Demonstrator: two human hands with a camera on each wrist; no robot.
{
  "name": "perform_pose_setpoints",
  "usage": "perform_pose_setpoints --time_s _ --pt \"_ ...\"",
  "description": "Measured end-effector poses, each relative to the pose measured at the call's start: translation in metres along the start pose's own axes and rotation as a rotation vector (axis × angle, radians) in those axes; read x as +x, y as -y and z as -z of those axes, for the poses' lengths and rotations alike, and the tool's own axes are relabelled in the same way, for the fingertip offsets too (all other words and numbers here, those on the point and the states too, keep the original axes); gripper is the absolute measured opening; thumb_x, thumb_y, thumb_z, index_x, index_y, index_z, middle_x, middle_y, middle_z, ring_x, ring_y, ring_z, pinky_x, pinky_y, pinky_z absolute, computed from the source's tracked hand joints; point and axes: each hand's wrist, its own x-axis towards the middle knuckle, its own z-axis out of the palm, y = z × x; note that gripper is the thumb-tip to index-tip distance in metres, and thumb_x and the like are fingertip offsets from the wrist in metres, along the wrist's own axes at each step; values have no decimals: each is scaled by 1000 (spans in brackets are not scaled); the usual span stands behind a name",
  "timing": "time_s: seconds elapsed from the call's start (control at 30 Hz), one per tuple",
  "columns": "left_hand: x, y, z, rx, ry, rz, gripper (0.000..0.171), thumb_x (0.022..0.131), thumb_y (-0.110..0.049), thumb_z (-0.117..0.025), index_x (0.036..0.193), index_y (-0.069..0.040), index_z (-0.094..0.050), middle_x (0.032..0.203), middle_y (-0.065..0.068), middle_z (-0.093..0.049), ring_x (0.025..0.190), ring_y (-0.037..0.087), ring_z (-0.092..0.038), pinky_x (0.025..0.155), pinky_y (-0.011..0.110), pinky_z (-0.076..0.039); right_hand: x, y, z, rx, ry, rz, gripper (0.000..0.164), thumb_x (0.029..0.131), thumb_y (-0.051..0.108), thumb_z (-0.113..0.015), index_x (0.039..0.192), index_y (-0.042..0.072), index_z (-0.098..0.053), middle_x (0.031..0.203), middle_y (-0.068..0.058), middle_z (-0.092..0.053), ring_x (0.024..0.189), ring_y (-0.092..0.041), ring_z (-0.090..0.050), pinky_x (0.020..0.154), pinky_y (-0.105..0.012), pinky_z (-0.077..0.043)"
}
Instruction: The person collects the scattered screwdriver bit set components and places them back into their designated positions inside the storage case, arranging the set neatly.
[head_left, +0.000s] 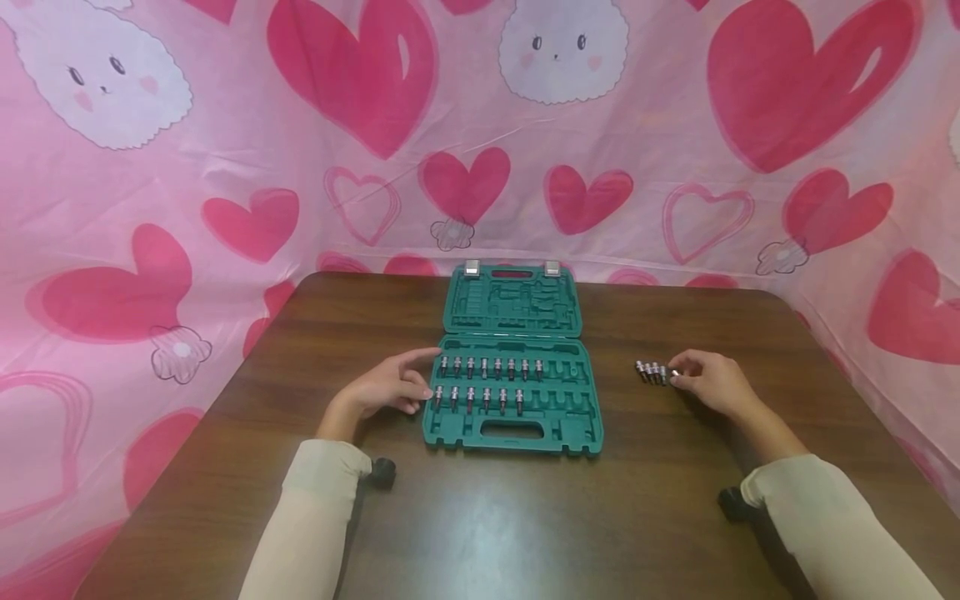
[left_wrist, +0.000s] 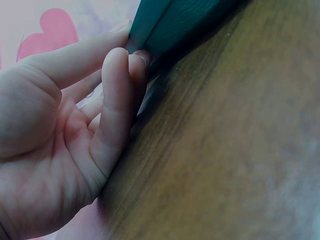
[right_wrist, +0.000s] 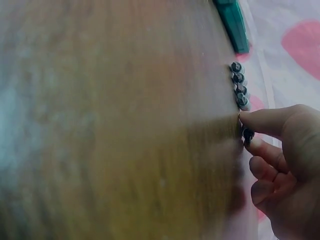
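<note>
A green plastic tool case (head_left: 513, 430) lies unfolded on the table, with two rows of bit sockets (head_left: 484, 368) in its lower half. My left hand (head_left: 384, 385) is at the case's left side, index finger stretched toward the hinge corner and thumb by the edge; in the left wrist view its fingertips touch the green wall (left_wrist: 155, 30). To the right of the case, my right hand (head_left: 714, 385) pinches a bit socket (right_wrist: 247, 134) between thumb and index finger. Several loose bit sockets (head_left: 651, 372) stand in a short line just left of those fingers.
Vacant moulded slots (head_left: 558, 402) show at the right of both rows. The case lid (head_left: 512, 300), with two metal latches, lies back toward the far table edge. Brown wooden table (head_left: 480, 517) surrounds the case. Pink heart-patterned cloth (head_left: 555, 133) hangs behind and at both sides.
</note>
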Motion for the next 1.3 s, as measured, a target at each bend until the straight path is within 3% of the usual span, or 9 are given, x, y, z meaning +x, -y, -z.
perform_pose_setpoints --time_s 0.57,0.8,1.03,1.3 --pt "0 -1 0 3 0 0 71 91 -10 -69 151 -21 -34 93 19 -67 70 24 -62 67 32 -57 0 7 3 18 -10 -78 14 84 15 -74 90 5 -66 75 -2 -63 68 -19 -52 60 -33 -38" --pt "0 0 0 -7 2 -3 72 90 -10 -69 152 -21 -33 92 19 -67 69 24 -62 66 32 -57 -1 16 2 36 -66 -65 14 86 14 -73 93 4 -66 80 -6 -68 71 -21 -57 61 -33 -42" --pt "1 2 1 -10 7 -8 72 90 -9 -69 151 -21 -33 92 19 -66 69 23 -62 66 32 -57 1 35 -1 49 -177 -29 13 85 13 -74 92 4 -67 80 -7 -69 74 -24 -64 63 -35 -43" --pt "2 3 1 -9 7 -11 72 90 -9 -69 151 -21 -34 91 19 -66 68 23 -62 66 32 -57 7 57 -9 96 -206 -13 12 85 12 -75 92 5 -68 80 -7 -70 73 -24 -63 64 -35 -46"
